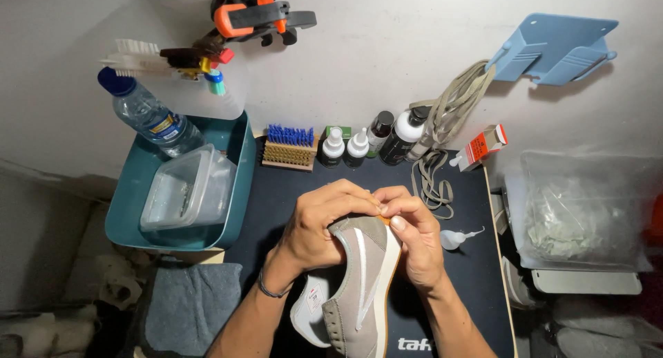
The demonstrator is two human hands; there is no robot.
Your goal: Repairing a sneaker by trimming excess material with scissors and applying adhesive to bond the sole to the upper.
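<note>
My left hand (319, 223) and my right hand (414, 235) are both closed on the heel end of a grey sneaker (359, 289), which lies on its side on the dark mat (276, 192) right in front of me, its toe pointing back toward me. The left hand wraps over the top of the heel with the fingers curled, and the right hand grips the pale sole edge from the other side; the fingertips of both meet and pinch together at the heel's tip. A dark bracelet (271, 289) sits on my left wrist. Just right of my right hand, a small clear dropper bottle (456, 238) lies on the mat. To my left, a grey cloth (193, 306) lies beside the mat. Farther off on the left, a teal tub (131, 206) holds a clear plastic box (186, 189) and a water bottle (148, 116). Along the far edge of the mat stand a brush with blue and brass bristles (289, 148), a row of small bottles (366, 142), a bundle of laces (442, 130) and a small orange box (481, 147). At the wall, orange clamps (252, 12) hang above.
</note>
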